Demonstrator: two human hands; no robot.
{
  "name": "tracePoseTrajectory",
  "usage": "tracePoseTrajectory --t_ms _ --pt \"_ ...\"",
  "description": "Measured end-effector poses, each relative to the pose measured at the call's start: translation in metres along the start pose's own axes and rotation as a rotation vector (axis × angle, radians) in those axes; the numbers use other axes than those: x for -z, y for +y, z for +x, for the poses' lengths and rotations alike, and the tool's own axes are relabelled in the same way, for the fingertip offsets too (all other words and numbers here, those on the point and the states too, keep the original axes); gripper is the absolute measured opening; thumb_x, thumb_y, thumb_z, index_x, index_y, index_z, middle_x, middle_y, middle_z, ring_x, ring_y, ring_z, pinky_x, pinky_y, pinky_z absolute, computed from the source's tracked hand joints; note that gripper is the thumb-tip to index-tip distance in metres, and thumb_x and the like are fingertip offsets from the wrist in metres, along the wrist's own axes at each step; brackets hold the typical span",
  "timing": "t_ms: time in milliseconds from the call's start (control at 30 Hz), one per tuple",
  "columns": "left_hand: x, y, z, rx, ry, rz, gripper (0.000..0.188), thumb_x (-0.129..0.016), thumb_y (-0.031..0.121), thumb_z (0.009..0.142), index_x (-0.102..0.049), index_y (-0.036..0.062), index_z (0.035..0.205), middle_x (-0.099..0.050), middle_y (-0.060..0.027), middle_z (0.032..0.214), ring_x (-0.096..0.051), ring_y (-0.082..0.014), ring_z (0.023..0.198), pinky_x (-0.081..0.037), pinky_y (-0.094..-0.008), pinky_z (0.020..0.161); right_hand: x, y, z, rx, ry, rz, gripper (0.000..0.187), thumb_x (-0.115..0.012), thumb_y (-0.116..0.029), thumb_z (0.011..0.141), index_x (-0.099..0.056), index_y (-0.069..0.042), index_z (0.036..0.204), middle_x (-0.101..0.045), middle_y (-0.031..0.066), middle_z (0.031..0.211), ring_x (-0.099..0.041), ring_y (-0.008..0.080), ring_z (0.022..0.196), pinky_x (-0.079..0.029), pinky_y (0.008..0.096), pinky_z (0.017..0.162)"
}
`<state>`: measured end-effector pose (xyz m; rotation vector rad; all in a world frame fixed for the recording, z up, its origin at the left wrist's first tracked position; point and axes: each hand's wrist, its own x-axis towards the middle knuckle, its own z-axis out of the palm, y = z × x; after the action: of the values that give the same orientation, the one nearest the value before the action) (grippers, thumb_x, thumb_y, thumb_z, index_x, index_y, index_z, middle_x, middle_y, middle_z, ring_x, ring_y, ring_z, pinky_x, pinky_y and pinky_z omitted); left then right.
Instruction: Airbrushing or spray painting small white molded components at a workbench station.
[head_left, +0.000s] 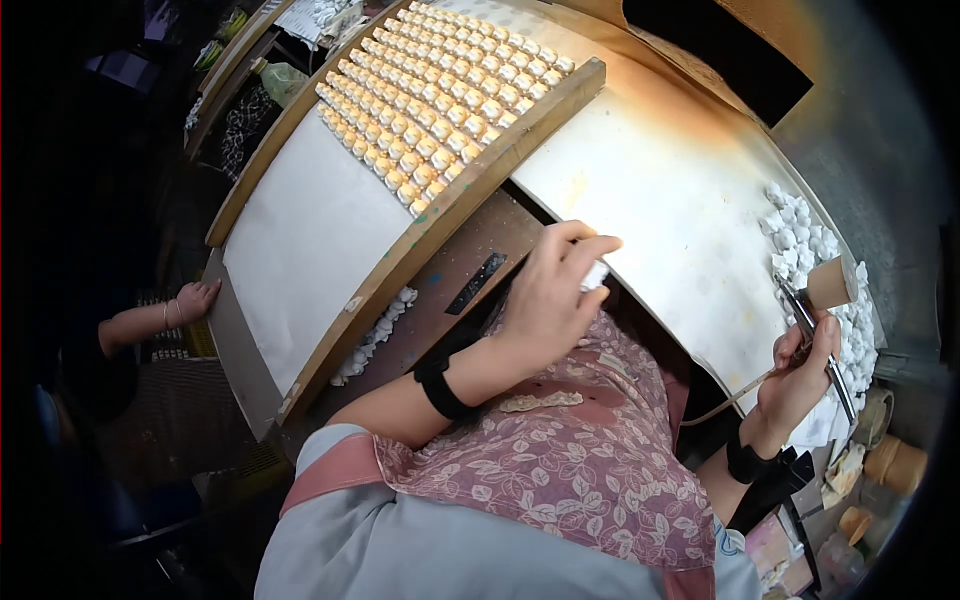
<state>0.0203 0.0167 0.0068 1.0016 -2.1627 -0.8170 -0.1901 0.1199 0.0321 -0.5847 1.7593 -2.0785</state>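
My left hand (555, 290) is closed around a small white piece (595, 276), pinched between thumb and fingers above the near edge of a white work surface (670, 200). Most of the piece is hidden by the fingers. At the right, my right hand (798, 385) grips a slim metal airbrush (806, 322) with a tan cup (832, 283) on it. A thin hose (722, 412) trails from near that hand. Beside and behind the airbrush lies a heap of small white pieces (795, 235), their exact kind too small to make out.
A wooden-edged tray (450, 195) slants across the left, bearing rows of small white-and-orange pieces (440, 90) at its far end. Another person's hand (197, 300) rests at its left edge. Orange stain marks the back panel (690, 95). Tan containers (893, 465) stand at lower right.
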Motion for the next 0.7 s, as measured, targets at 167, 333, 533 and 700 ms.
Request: tracePoseTrajectory --t_ms 167,333,533,700 --pt "0.022 -0.047 -0.021 0.111 0.277 0.426 0.043 -0.056 -0.008 0.063 -0.051 0.0072 0.103 -0.04 -0.015 0.107 -0.045 -0.0297 0.093 -0.038 -0.0349 0.08 -0.006 0.0 0.0 0.014 -0.047 -0.008 0.028 -0.044 -0.027 0.086 -0.051 -0.001 0.081 -0.039 0.0001 0.048 -0.031 0.0043 0.04 -0.02 0.0167 0.037" --pt "0.013 -0.046 -0.022 0.118 0.226 0.583 0.053 -0.051 -0.01 0.064 -0.044 0.0067 0.113 -0.027 -0.0203 0.124 -0.032 -0.0357 0.11 -0.029 -0.0394 0.093 0.009 -0.003 0.004 0.03 -0.066 0.09 0.022 -0.046 -0.021 0.086 -0.05 -0.001 0.079 -0.048 0.003 0.063 -0.038 0.0052 0.043 -0.024 0.0168 0.037" --pt "0.008 0.024 0.025 -0.006 -0.005 0.093 0.052 -0.053 -0.002 0.072 -0.035 0.0035 0.12 -0.031 -0.0173 0.122 -0.037 -0.0286 0.109 -0.033 -0.0362 0.089 0.042 -0.028 0.016 0.142 0.098 0.119 0.028 -0.044 -0.026 0.087 -0.05 0.001 0.079 -0.044 0.0028 0.051 -0.035 0.0048 0.04 -0.024 0.0171 0.036" --pt "-0.036 0.087 0.077 0.14 -0.506 -0.095 0.013 -0.056 0.005 0.077 -0.051 -0.0012 0.087 -0.054 -0.0061 0.08 -0.051 -0.0095 0.063 -0.041 -0.0216 0.054 0.064 -0.031 0.015 0.182 0.19 0.149 0.029 -0.043 -0.026 0.087 -0.051 0.002 0.079 -0.045 0.0031 0.052 -0.036 0.0048 0.041 -0.024 0.0168 0.036"
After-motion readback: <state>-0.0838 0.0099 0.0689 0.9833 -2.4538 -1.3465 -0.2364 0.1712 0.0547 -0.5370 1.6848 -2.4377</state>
